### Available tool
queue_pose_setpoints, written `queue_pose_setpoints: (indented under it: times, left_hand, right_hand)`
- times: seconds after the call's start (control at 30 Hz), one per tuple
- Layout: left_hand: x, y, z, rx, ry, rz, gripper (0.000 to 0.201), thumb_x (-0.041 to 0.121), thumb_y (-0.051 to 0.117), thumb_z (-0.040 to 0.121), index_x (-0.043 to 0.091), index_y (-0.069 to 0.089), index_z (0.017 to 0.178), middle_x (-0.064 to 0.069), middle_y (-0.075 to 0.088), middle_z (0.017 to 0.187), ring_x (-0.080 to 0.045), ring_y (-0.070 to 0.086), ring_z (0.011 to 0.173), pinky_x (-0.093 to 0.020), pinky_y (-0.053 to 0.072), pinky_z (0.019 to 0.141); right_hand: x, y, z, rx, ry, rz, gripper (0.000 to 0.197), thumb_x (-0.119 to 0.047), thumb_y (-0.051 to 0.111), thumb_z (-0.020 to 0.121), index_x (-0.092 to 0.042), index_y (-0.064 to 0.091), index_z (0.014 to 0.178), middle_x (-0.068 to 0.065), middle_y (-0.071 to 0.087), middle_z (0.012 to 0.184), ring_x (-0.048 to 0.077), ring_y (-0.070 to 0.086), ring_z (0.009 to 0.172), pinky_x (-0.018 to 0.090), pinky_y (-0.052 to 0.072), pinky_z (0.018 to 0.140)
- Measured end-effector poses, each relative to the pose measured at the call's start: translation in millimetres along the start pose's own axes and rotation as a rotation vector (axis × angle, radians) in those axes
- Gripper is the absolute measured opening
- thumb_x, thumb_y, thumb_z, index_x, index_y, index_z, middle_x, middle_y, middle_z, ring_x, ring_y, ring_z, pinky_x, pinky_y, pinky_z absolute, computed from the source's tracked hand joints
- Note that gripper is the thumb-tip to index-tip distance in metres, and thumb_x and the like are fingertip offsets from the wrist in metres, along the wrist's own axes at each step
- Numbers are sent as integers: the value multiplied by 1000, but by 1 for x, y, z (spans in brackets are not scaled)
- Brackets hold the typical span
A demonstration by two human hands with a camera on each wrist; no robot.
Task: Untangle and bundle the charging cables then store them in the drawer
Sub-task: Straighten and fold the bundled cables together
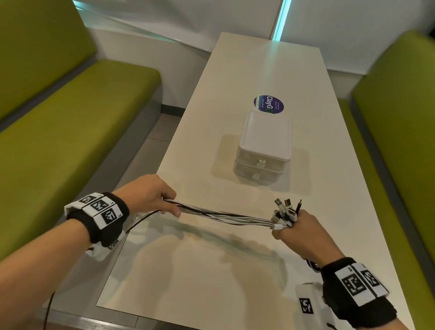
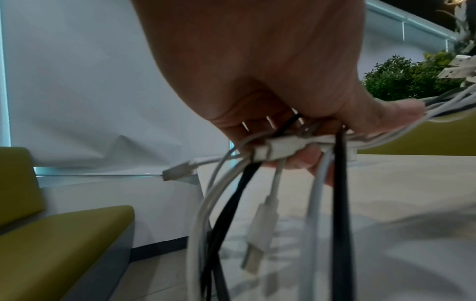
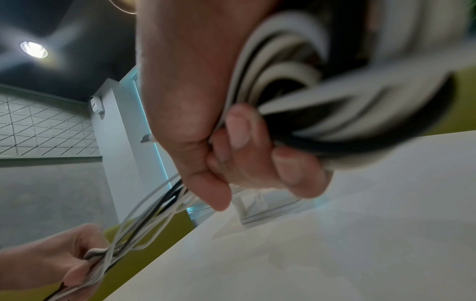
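Several white and black charging cables (image 1: pixel 222 214) stretch in one strand above the near part of the table. My left hand (image 1: pixel 153 197) grips one end of the strand; below it loose cable ends and plugs (image 2: pixel 260 234) hang down. My right hand (image 1: pixel 293 228) grips the other end, where a cluster of USB plugs (image 1: pixel 286 209) sticks up from the fist. In the right wrist view the fingers (image 3: pixel 239 130) curl round looped cables (image 3: pixel 296 81). A small white drawer unit (image 1: pixel 264 148) with two drawers, both closed, stands on the table's middle, beyond the hands.
The long cream table (image 1: pixel 242 259) runs away from me, with a round blue sticker (image 1: pixel 268 104) behind the drawer unit. Green bench seats (image 1: pixel 57 124) flank it on the left and on the right (image 1: pixel 411 129). A white wall closes the far end.
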State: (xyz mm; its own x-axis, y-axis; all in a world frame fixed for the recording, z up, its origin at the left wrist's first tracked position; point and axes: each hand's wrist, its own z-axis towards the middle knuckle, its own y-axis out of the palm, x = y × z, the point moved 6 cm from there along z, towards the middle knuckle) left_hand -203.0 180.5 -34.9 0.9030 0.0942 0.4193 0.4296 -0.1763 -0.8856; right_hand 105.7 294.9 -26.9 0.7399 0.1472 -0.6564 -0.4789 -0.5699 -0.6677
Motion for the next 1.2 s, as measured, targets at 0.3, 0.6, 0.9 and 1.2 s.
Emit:
queue_pose_setpoints:
  times: [0.3, 0.6, 0.9, 1.2]
  left_hand:
    - [-51, -12, -11, 117, -141, 109, 77, 87, 42, 69, 12, 51, 56, 3, 41, 46, -10, 34, 44, -25, 27, 47]
    - [-80, -12, -23, 67, -369, 291, 69, 99, 33, 55, 38, 67, 62, 12, 54, 136, -13, 57, 111, -37, 48, 88]
    - [-81, -13, -30, 78, -412, 223, 78, 92, 30, 67, 34, 75, 95, 9, 51, 126, -13, 47, 109, -48, 38, 100]
    - [-74, -14, -22, 169, -301, 336, 30, 50, 49, 94, 34, 75, 95, 17, 66, 108, -8, 61, 89, -38, 39, 97]
  right_hand:
    - [-21, -15, -2, 37, -46, 58, 17, -30, 57, 63, -16, 58, 71, -2, 62, 72, 21, 53, 68, 32, 44, 66]
    - [-20, 8, -5, -18, -6, -7, 25, -31, 61, 71, -16, 64, 91, -1, 66, 89, 18, 61, 79, 27, 46, 63]
    - [-24, 4, -7, -9, -38, 19, 10, -26, 59, 69, -24, 49, 67, -6, 54, 67, 13, 43, 58, 26, 36, 55]
    - [-26, -5, -4, 45, -82, -10, 17, -39, 52, 59, -23, 49, 63, -3, 57, 66, 16, 46, 61, 31, 41, 60]
